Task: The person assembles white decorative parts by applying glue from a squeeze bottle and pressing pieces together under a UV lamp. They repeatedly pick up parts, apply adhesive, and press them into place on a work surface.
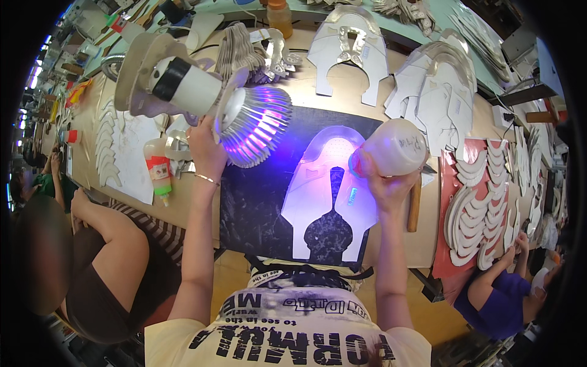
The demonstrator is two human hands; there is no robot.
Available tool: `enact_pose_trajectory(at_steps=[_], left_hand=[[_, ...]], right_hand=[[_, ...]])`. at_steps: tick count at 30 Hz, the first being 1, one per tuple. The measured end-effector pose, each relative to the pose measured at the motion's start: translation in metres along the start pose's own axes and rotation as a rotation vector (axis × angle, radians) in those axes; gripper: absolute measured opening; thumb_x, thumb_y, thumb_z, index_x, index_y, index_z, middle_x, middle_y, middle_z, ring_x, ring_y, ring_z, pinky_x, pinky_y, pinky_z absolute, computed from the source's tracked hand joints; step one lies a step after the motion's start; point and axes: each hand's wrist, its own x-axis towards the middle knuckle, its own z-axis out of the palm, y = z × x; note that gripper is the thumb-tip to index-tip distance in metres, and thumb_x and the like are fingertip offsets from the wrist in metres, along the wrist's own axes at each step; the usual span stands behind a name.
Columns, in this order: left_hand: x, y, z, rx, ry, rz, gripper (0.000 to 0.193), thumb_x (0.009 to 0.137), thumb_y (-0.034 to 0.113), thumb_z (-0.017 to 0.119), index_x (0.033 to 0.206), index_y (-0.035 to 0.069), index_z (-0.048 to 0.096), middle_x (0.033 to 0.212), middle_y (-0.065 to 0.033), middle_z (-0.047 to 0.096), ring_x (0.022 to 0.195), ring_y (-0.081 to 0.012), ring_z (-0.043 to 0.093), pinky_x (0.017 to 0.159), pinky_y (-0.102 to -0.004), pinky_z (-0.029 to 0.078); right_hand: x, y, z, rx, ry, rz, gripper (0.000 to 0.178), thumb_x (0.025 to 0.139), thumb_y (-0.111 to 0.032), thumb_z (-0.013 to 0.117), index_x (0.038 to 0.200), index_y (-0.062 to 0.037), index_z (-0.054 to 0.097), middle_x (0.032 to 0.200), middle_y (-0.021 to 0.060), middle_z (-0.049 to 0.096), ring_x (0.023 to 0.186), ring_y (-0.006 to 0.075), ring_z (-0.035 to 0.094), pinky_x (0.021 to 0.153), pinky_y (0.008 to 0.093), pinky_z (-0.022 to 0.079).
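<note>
My left hand (206, 150) is closed on a lamp near its finned silver head (260, 125), which glows blue-violet. My right hand (391, 192) grips a whitish plastic bottle (397, 147), tilted with its narrow end toward the left. Below lies a white shoe upper (302, 189), flat on a black mat (244, 220), its rounded toe away from me and its two legs toward me. Violet light falls over the upper. The bottle's tip is beside the toe area; whether it touches cannot be told.
A wooden tool handle (414, 207) lies right of the mat. Other uppers (327, 52) rest behind it, more (443, 98) at right. Crescent-shaped pieces (468, 223) cover a red sheet (441, 244). A squeeze bottle (159, 173) lies left. People sit close on both sides.
</note>
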Motion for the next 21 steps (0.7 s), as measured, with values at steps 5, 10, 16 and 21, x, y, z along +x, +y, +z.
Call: enact_pose_trajectory(at_steps=[5, 10, 16, 21], left_hand=[[0.007, 0.021, -0.003, -0.044, 0.148, -0.049, 0.025, 0.079, 0.013, 0.069, 0.102, 0.005, 0.07, 0.104, -0.0134, 0.068, 0.093, -0.0313, 0.061, 0.094, -0.0422, 0.037], [0.007, 0.025, -0.005, 0.032, 0.176, -0.009, 0.024, 0.077, 0.013, 0.073, 0.1, 0.007, 0.071, 0.104, -0.0103, 0.069, 0.097, -0.0276, 0.062, 0.096, -0.041, 0.035], [0.004, 0.021, -0.007, -0.042, 0.203, -0.045, 0.023, 0.074, 0.007, 0.076, 0.096, 0.007, 0.07, 0.094, -0.0102, 0.069, 0.09, -0.0263, 0.063, 0.087, -0.038, 0.041], [-0.003, 0.025, -0.022, -0.174, 0.207, -0.151, 0.014, 0.084, 0.005, 0.071, 0.097, 0.003, 0.069, 0.089, -0.008, 0.069, 0.083, -0.0196, 0.062, 0.078, -0.0337, 0.047]], right_hand=[[0.007, -0.004, 0.004, -0.038, -0.034, -0.16, 0.097, 0.069, -0.03, 0.092, 0.139, 0.0013, 0.033, 0.107, 0.0158, 0.065, 0.092, 0.0236, 0.07, 0.077, 0.0335, 0.057], [0.003, -0.005, 0.001, -0.092, -0.106, -0.004, 0.087, 0.072, -0.028, 0.089, 0.137, 0.0017, 0.039, 0.11, 0.0166, 0.064, 0.093, 0.0235, 0.068, 0.081, 0.035, 0.056], [0.005, -0.016, -0.053, 0.156, -0.062, 0.603, 0.067, 0.079, -0.032, 0.083, 0.127, 0.0023, 0.052, 0.112, 0.0138, 0.064, 0.099, 0.0196, 0.064, 0.086, 0.0353, 0.052], [-0.004, -0.007, -0.144, -0.384, -0.144, 0.618, 0.069, 0.081, -0.038, 0.081, 0.128, 0.0026, 0.052, 0.113, 0.0154, 0.064, 0.101, 0.0222, 0.064, 0.087, 0.0355, 0.052]])
